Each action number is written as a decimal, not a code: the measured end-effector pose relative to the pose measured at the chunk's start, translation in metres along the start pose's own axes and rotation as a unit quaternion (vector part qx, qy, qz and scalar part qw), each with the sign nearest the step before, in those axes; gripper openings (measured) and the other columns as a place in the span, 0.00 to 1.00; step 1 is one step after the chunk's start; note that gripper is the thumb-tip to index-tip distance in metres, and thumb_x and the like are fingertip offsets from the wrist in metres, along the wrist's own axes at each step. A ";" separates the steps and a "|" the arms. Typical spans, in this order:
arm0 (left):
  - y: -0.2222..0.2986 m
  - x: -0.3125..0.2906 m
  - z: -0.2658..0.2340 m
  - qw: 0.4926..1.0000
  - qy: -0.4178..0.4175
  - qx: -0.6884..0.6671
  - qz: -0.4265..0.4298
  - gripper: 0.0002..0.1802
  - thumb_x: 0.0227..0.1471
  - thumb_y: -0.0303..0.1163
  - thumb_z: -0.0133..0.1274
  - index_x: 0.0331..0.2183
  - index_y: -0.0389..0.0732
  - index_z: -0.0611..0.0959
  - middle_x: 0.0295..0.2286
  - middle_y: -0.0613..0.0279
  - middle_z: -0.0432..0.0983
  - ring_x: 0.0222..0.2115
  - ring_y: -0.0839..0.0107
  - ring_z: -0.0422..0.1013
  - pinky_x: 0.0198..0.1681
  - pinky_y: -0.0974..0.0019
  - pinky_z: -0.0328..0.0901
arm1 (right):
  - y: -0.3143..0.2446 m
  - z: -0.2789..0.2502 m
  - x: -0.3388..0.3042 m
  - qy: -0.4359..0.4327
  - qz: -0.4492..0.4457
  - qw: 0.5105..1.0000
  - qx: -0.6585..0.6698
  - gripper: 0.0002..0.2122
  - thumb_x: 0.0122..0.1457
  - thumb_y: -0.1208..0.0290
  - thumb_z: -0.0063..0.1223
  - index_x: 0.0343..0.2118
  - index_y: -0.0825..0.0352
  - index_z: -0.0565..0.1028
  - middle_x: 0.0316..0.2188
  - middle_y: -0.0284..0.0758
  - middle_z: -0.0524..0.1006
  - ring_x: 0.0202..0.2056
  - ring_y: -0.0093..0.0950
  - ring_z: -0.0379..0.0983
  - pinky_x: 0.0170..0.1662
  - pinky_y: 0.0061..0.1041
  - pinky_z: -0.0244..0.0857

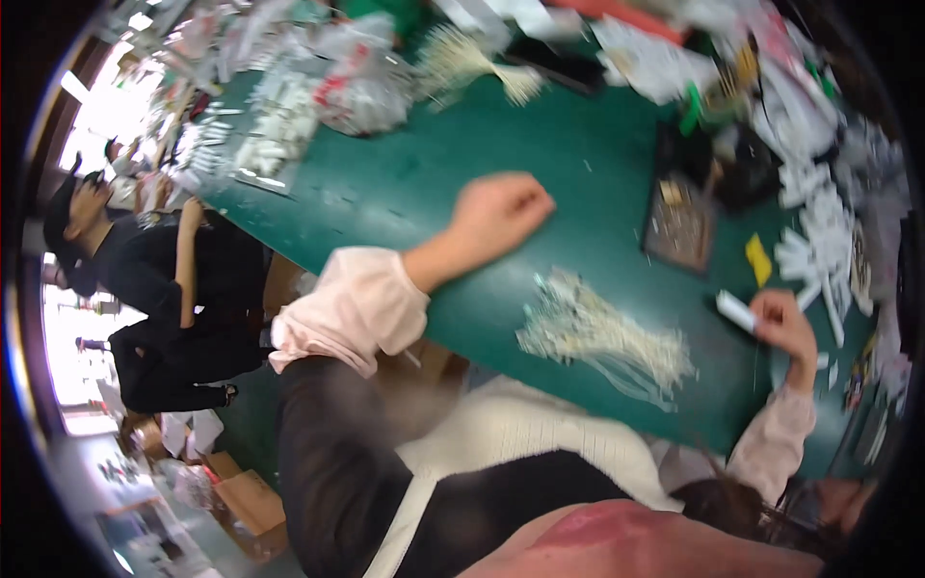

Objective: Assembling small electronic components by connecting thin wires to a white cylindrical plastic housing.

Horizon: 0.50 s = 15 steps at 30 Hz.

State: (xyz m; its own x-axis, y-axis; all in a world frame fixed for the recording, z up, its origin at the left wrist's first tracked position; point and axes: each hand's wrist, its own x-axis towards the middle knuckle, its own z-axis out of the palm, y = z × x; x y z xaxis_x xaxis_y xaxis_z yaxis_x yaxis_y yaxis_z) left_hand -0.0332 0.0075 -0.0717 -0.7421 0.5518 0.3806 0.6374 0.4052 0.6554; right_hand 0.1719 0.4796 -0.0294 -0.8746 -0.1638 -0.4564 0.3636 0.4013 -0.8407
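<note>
My left hand [503, 214] rests over the green table [405, 173] with its fingers curled closed. Whatever it may hold is hidden inside the curl. On the right, my right hand [785, 329] is closed on one end of a short white plastic strip [737, 311], which sticks out to the left. Between my hands, close to the near edge, lies a loose bundle of thin whitish wires [617, 339] with small ends fanned out to the left. Neither hand touches the bundle.
Beyond my right hand lie a dark tray [679, 226], a yellow scrap [758, 260] and a heap of white strips [824, 241]. At the back are another wire bundle [472, 65] and plastic bags [366, 87]. A person in black [173, 270] sits left; cardboard boxes [249, 506] stand below.
</note>
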 end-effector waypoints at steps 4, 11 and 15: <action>-0.001 0.003 -0.014 0.990 -0.020 -0.088 -0.105 0.09 0.57 0.32 0.61 0.36 0.36 0.86 0.25 0.66 0.79 0.25 0.79 0.72 0.31 0.73 0.67 | -0.007 0.012 0.009 0.017 -0.002 1.000 0.009 0.14 0.53 0.62 0.65 0.34 0.64 0.74 0.22 0.21 0.69 0.20 0.10 0.62 0.21 0.14 0.53; 0.016 0.014 0.001 0.989 -0.050 -0.038 -0.132 0.10 0.60 0.32 0.59 0.38 0.35 0.85 0.24 0.68 0.77 0.24 0.83 0.70 0.30 0.74 0.66 | -0.016 0.036 0.006 0.051 -0.024 0.998 -0.037 0.08 0.56 0.73 0.61 0.35 0.69 0.75 0.21 0.22 0.69 0.21 0.11 0.64 0.24 0.15 0.56; 0.044 0.009 0.004 0.996 -0.079 0.016 -0.031 0.09 0.57 0.29 0.60 0.39 0.36 0.85 0.28 0.66 0.80 0.30 0.79 0.74 0.33 0.73 0.68 | -0.019 0.050 0.001 0.089 -0.062 0.988 -0.107 0.07 0.56 0.75 0.62 0.35 0.68 0.76 0.22 0.22 0.71 0.25 0.10 0.64 0.27 0.15 0.56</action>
State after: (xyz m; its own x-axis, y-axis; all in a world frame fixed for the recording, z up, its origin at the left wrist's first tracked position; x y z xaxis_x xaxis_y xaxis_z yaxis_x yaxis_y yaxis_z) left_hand -0.0112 0.0332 -0.0419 -0.7397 0.6317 0.2319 0.6001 0.4634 0.6520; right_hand 0.1807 0.4267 -0.0287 -0.9576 -0.0700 -0.2793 0.1906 0.5731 -0.7971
